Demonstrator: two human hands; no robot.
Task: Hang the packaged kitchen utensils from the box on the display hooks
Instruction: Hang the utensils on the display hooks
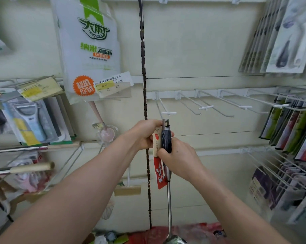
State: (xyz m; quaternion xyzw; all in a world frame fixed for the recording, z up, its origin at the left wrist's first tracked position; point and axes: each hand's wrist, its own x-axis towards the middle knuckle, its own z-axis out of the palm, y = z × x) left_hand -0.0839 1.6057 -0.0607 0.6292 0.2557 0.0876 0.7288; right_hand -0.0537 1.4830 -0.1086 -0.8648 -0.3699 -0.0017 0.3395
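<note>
Head view. Both forearms reach up toward a cream wall panel fitted with white wire hooks.

Utensil (166, 140): upright, with a dark grained handle, a steel cap with a hang slot at the top, and a steel shaft running down to a bowl at the lower frame edge. A red and cream label (159, 175) lies along its left side.

Left hand (145, 135): fingers curled and pinching the upper handle and the label top, just under the cap.

Right hand (179, 156): wrapped round the lower handle, with the thumb pressing the label against it.

Hook (168, 113): leftmost of the bare row. Its white crossbar tip sits just above the cap. I cannot tell whether they touch; the slot is not yet on the wire.

More bare hooks (219, 105) stand to the right. Past them hang carded packs (293, 131). A dark slotted upright (144, 76) runs behind the left hand. A sponge bag (91, 50) hangs at upper left, with a peeler pack (28, 123) below it.
</note>
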